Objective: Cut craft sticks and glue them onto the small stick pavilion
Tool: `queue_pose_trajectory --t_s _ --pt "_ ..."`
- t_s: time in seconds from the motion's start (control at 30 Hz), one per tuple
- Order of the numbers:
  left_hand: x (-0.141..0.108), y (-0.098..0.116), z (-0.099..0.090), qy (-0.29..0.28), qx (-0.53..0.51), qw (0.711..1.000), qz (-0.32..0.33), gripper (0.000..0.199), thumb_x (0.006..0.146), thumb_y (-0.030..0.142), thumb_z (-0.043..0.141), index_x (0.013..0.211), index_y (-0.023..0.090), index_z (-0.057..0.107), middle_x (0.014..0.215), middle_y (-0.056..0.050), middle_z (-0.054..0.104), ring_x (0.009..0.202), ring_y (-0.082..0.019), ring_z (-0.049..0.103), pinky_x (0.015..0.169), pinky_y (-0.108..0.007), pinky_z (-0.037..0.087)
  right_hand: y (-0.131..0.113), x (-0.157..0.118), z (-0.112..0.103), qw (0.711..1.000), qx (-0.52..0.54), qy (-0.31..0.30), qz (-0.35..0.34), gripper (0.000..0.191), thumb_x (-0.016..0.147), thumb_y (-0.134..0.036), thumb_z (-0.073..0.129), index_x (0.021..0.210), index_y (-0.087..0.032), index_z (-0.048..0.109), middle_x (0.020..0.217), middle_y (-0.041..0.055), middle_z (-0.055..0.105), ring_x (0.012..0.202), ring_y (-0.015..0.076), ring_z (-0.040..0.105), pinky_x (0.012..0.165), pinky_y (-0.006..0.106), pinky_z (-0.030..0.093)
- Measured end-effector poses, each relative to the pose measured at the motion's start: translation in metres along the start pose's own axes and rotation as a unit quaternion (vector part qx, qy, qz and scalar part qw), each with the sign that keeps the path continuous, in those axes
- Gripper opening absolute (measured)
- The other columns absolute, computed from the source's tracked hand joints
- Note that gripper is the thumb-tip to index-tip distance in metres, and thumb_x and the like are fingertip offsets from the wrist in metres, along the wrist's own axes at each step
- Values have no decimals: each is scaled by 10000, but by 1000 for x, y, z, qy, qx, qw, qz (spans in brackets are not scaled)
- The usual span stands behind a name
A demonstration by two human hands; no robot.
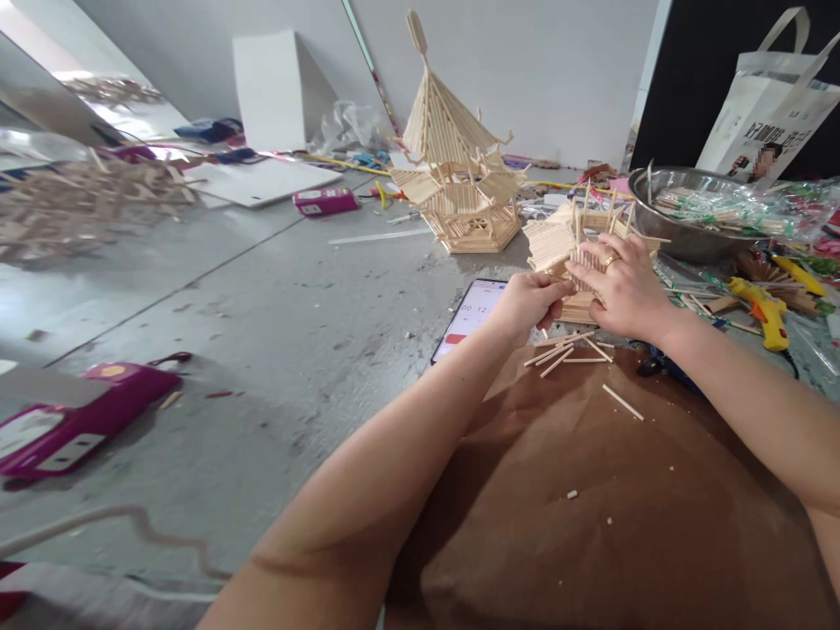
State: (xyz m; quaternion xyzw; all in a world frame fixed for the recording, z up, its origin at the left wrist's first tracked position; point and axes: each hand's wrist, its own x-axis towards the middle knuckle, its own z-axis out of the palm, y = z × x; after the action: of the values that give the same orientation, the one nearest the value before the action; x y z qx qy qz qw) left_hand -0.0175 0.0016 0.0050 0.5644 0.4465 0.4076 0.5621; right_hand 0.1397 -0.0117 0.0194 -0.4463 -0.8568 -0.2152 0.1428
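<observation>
Pale wooden-stick pagoda model sits right of the black-edged flat phone; left hand pinches closed at the model's front, contents hidden; right hand, half-open, spreads fingers across it; round steel bowl farther right.

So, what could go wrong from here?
The smaller stick model, with the left hand and right hand on it, might crack if pressed too hard. The loose sticks at the far edge of the brown cloth could scatter if brushed. The yellow glue gun, off to the right, might burn someone if hot; I can't tell whether it is.
</observation>
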Motion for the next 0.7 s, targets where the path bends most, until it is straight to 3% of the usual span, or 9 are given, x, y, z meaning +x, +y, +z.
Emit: queue_pose_trajectory --t_s 0.27,0.43,0.5,0.6,0.63,0.7 --pt "0 -1 -1 14 14 1000 9 281 679 328 634 536 115 520 329 61 420 258 -20 316 313 -181 194 -3 0 -1 1000 11 0 3 494 702 -242 493 1194 -199 516 1262 86 455 1185 288 287 971 516 161" --pt "2 -3 -1 13 8 1000 9 209 688 256 618 558 115 535 325 62 425 257 -20 307 315 -181 187 7 -17 -23 996 39 67 43 451 725 -236 481 1174 -236 528 1239 72 495 1187 283 344 974 528 192" --pt "2 -2 0 19 12 1000 4 173 698 211 595 565 114 542 318 61 421 257 -20 300 313 -182 186 26 -35 -38 987 64 100 106 369 748 -251 463 1099 -242 575 1147 58 566 1101 248 447 938 458 290" --pt "2 -1 0 33 15 999 7 152 682 202 593 564 118 546 319 61 419 258 -23 296 305 -184 183 67 -72 -55 937 80 112 321 312 775 -314 422 1001 -204 607 895 77 649 811 195 577 735 344 412" --pt "2 -1 0 36 19 999 9 147 680 211 591 572 118 552 320 62 418 259 -25 295 304 -185 184 81 -85 -57 911 61 87 398 296 762 -343 432 935 -197 622 826 88 652 746 193 579 686 331 406" --pt "2 -1 0 42 32 998 15 141 676 226 584 584 121 562 324 64 416 263 -30 293 306 -188 193 110 -111 -55 859 -3 -37 510 300 724 -433 457 793 -201 635 810 130 640 758 233 559 650 361 360"
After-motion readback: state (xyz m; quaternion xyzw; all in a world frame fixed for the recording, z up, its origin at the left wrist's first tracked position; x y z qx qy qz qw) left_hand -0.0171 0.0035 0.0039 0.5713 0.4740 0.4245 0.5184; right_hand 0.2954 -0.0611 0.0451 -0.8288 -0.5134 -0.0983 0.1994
